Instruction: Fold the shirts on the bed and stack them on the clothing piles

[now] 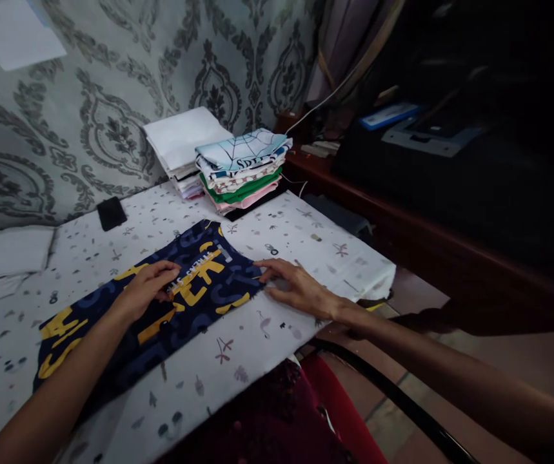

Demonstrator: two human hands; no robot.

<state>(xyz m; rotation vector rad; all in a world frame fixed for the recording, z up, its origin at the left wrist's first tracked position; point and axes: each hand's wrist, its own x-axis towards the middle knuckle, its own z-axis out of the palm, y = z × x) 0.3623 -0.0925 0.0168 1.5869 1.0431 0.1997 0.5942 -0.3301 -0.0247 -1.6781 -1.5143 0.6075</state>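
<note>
A dark blue garment with yellow lettering [194,303] lies flat on a white patterned table cover [277,335]. My left hand [148,288] rests on the middle of the garment with its fingers laid flat and together. My right hand [296,287] presses on the garment's right edge, fingers stretched out on the cloth and the table cover. Neither hand holds anything.
A stack of folded clothes [242,169] stands at the back of the table, next to a pile of white fabric [182,138]. A black phone [111,213] lies at the back left, with white cloth [6,258] at the far left. A dark wooden ledge [402,219] runs along the right.
</note>
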